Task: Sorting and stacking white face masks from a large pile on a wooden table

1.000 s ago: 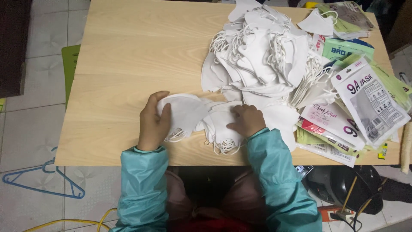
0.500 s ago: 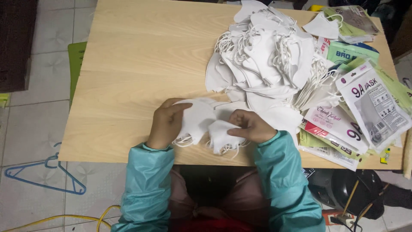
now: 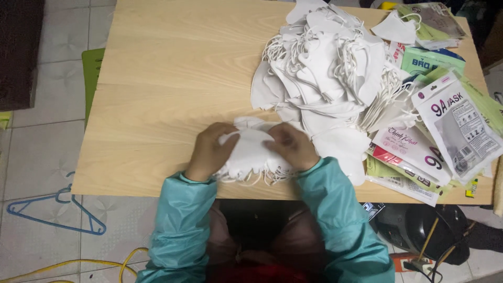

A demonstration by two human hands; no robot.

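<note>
Both hands are on a small stack of white face masks [image 3: 250, 154] at the near edge of the wooden desk [image 3: 173, 78]. The left hand [image 3: 209, 151] has its fingers curled tight on the stack's left side, and the right hand [image 3: 293, 147] has its fingers closed on the right side. Just beyond sits a big heap of loose white masks [image 3: 325, 73]. Printed mask packets [image 3: 456, 131] fan out on the desk's right side. A blue hanger [image 3: 55, 212] lies on the tiled floor.
</note>
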